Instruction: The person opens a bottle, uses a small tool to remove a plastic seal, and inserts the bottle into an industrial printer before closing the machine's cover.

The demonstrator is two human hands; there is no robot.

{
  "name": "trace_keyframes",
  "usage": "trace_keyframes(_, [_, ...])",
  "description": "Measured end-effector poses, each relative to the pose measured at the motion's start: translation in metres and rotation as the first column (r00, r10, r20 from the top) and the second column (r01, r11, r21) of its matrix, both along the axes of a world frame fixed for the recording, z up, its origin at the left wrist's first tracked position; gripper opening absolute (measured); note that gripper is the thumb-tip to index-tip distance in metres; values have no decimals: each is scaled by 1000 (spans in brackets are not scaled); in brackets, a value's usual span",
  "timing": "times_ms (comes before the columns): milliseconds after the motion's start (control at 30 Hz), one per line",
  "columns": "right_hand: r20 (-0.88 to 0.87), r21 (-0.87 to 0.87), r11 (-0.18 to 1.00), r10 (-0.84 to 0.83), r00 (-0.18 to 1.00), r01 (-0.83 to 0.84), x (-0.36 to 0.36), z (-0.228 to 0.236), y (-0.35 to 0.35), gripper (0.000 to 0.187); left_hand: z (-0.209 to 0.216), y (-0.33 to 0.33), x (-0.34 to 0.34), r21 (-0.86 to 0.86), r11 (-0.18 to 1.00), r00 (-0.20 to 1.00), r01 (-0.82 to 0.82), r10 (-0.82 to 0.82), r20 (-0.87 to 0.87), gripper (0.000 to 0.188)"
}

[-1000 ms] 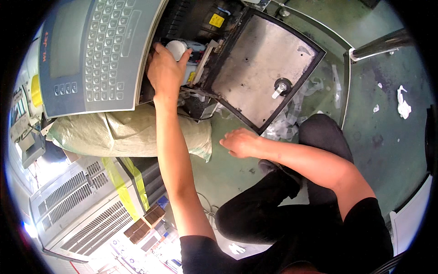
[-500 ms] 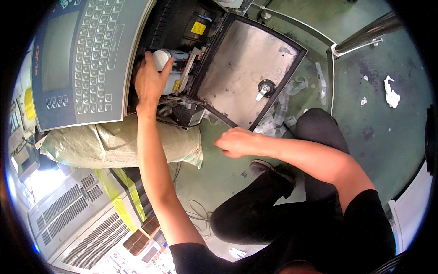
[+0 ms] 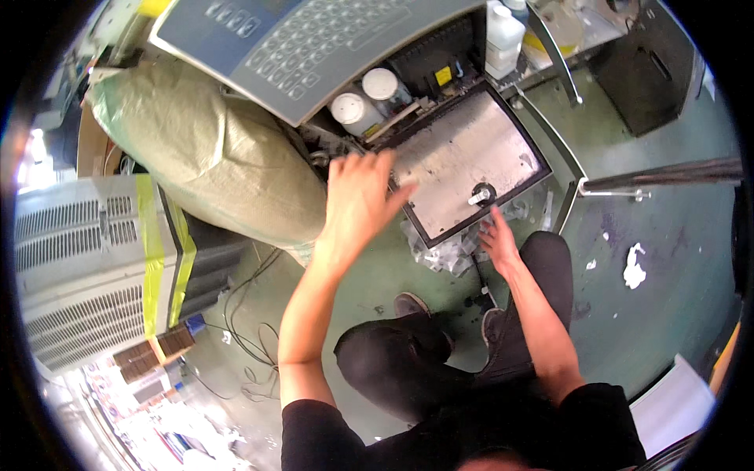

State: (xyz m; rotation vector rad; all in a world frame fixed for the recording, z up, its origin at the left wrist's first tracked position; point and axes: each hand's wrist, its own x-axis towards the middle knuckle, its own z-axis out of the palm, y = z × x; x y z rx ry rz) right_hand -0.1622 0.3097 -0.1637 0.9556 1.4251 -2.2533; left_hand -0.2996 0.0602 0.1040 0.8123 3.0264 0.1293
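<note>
My left hand is raised in front of the open cabinet, its fingers stretched and thumb apart, with nothing in it. Past its fingertips, two bottles with round white caps stand in the dark compartment: a nearer bottle and a farther bottle. The metal door, edged in black, is swung open toward me. It carries a small key-like latch in a black round mount. By the door's outer edge is my right hand, fingers apart and empty; whether a fingertip touches the door I cannot tell.
A grey panel with a keyboard tops the cabinet. A stuffed woven sack leans at the left. White plastic bottles stand at the back. Clear plastic scraps lie under the door, cables on the floor. A metal frame bar runs at the right.
My left hand has let go of the white-capped bottle and come back out of the compartment. My right hand has moved right to the door's outer edge and opened. The view has turned.
</note>
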Motion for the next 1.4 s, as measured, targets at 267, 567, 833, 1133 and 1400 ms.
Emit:
trace_keyframes(267, [-304,-60,961,-275,912,269,-34,55,-34,50,65,-13,129,183,979,927,-90,16,374,57])
trace_keyframes(567, [-815,294,862,1,580,412,-164,113,-78,25,55,5,158,345,928,892,-143,-31,452,58])
trace_keyframes(833, [-791,611,549,393,469,570,-259,169,-72,21,24,-7,159,219,961,901,-167,59,429,56])
trace_keyframes(1133, [-640,739,556,404,653,381,-264,192,-84,25,21,-15,163,132,976,872,-171,87,482,58])
trace_keyframes(1400, [-448,-102,945,-323,834,312,-282,201,-107,32,16,-14,156,121,973,876,-195,117,467,60])
